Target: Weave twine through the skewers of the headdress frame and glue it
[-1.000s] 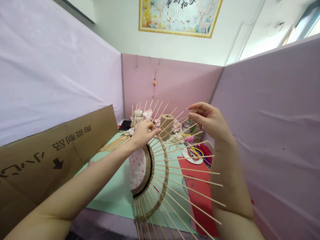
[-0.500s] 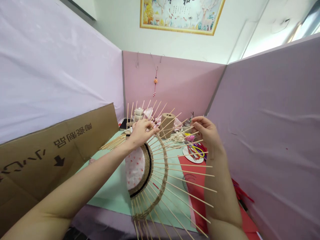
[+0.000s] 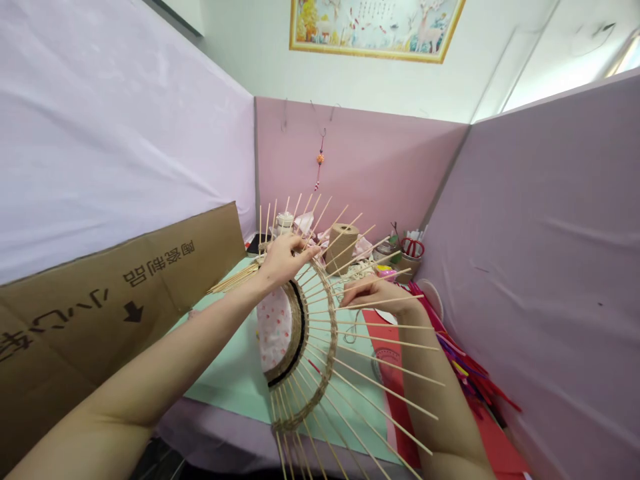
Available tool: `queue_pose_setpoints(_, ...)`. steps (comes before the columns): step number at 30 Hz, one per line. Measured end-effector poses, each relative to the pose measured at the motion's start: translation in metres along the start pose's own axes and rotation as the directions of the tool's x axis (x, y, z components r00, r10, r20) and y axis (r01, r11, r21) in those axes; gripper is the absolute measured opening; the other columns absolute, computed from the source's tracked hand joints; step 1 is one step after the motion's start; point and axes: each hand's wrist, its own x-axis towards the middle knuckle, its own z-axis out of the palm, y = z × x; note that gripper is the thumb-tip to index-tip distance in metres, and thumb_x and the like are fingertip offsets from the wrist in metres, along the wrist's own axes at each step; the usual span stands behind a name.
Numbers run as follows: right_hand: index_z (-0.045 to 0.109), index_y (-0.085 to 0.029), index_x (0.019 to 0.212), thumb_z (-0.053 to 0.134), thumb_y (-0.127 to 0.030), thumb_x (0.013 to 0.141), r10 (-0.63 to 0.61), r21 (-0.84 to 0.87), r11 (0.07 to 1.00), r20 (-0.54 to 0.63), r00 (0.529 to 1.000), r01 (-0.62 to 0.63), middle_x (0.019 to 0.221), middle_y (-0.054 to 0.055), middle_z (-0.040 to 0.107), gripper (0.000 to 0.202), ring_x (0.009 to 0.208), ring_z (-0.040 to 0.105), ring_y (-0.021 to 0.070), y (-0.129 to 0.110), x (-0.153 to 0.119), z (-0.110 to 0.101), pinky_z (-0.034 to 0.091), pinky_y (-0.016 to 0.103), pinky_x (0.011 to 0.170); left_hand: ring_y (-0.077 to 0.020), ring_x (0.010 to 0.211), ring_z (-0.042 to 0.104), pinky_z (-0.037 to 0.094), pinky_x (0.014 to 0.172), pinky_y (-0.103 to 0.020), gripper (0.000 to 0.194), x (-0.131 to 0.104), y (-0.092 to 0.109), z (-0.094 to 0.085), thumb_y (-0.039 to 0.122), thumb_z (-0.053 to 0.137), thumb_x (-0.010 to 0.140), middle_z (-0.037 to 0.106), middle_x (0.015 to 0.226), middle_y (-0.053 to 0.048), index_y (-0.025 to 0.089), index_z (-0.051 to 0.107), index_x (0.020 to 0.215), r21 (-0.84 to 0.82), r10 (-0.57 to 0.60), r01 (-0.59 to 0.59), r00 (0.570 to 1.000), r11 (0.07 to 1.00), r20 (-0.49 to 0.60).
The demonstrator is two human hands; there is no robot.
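A half-round woven piece (image 3: 331,333) stands with thin wooden sticks fanning outward. Its inner part is white cloth with small red marks (image 3: 275,327), bordered by twine and a black band. My left hand (image 3: 287,259) grips the upper part of the woven piece, thumb and fingers around the rim. Among the sticks on the right, my right hand (image 3: 373,293) has its fingers bent together near the outer twine band; what they pinch is too small to make out. A loose strand of twine (image 3: 351,333) hangs below it.
A cardboard sheet (image 3: 125,293) leans at the left. Behind the woven piece stand a twine spool (image 3: 343,248), a white jar (image 3: 285,223) and red scissors (image 3: 413,248). Red paper (image 3: 395,373) and a bundle of pipe cleaners (image 3: 465,367) lie at the right.
My right hand has moved left and down, from the stick tips to near the woven band. My left hand stays on the rim. The view has shifted slightly.
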Motion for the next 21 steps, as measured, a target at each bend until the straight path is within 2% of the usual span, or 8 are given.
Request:
queue_pose_setpoints(3, 0.072, -0.017, 0.079, 0.067, -0.043, 0.078, 0.024, -0.043, 0.999, 0.089, 0.996, -0.021, 0.079, 0.002, 0.065, 0.027, 0.075, 0.058, 0.0139, -0.01, 0.008, 0.016, 0.048, 0.028, 0.073, -0.0201, 0.081, 0.051, 0.039, 0.08, -0.036, 0.041, -0.003, 0.003, 0.001, 0.058, 0.053, 0.08, 0.055, 0.076, -0.002, 0.02, 0.054, 0.065, 0.008, -0.01, 0.01, 1.0, 1.0, 0.012)
queue_pose_setpoints(7, 0.07, -0.018, 0.077, 0.066, -0.047, 0.078, 0.006, -0.061, 0.998, 0.08, 0.997, -0.001, 0.078, 0.001, 0.065, 0.029, 0.074, 0.058, 0.0141, -0.008, 0.014, 0.026, 0.048, 0.028, 0.072, -0.0222, 0.087, 0.05, 0.038, 0.084, -0.039, 0.044, -0.006, 0.004, 0.004, 0.063, 0.061, 0.07, 0.055, 0.086, -0.003, 0.02, 0.053, 0.072, 0.076, -0.001, -0.002, 0.999, 0.997, 0.042)
queue_pose_setpoints(10, 0.07, -0.019, 0.079, 0.066, -0.045, 0.079, 0.015, -0.036, 0.999, 0.076, 0.997, -0.012, 0.079, 0.001, 0.066, 0.027, 0.075, 0.059, 0.0148, -0.007, 0.013, 0.025, 0.048, 0.028, 0.072, -0.023, 0.09, 0.049, 0.038, 0.084, -0.039, 0.046, -0.006, 0.002, 0.003, 0.063, 0.064, 0.067, 0.054, 0.089, -0.003, 0.021, 0.051, 0.077, 0.083, 0.024, -0.029, 0.997, 0.996, 0.068)
queue_pose_setpoints(14, 0.071, -0.018, 0.083, 0.065, -0.044, 0.08, 0.042, -0.015, 0.999, 0.089, 0.995, -0.04, 0.08, 0.001, 0.066, 0.027, 0.072, 0.058, 0.0132, -0.01, 0.007, 0.021, 0.046, 0.025, 0.067, -0.0213, 0.088, 0.05, 0.039, 0.082, -0.036, 0.036, -0.005, -0.002, -0.002, 0.056, 0.059, 0.076, 0.055, 0.088, -0.002, 0.021, 0.051, 0.078, -0.015, 0.051, -0.049, 0.994, 0.999, 0.102)
queue_pose_setpoints(18, 0.072, -0.018, 0.091, 0.063, -0.044, 0.081, 0.12, -0.038, 0.992, 0.072, 0.99, -0.118, 0.077, 0.0, 0.065, 0.028, 0.069, 0.056, 0.0117, -0.005, -0.004, 0.019, 0.044, 0.023, 0.063, -0.021, 0.09, 0.051, 0.04, 0.083, -0.035, 0.031, -0.006, 0.0, -0.01, 0.05, 0.059, 0.077, 0.055, 0.089, -0.003, 0.02, 0.052, 0.078, -0.084, 0.024, -0.014, 0.993, 0.996, 0.115)
queue_pose_setpoints(21, 0.073, -0.018, 0.087, 0.063, -0.043, 0.081, 0.144, -0.072, 0.987, 0.029, 0.989, -0.142, 0.077, 0.001, 0.066, 0.028, 0.07, 0.056, 0.012, 0.003, -0.017, 0.02, 0.045, 0.024, 0.066, -0.0203, 0.087, 0.051, 0.041, 0.082, -0.035, 0.031, -0.008, 0.003, -0.016, 0.051, 0.056, 0.078, 0.055, 0.087, -0.002, 0.02, 0.051, 0.076, -0.117, -0.012, 0.024, 0.995, 0.993, 0.104)
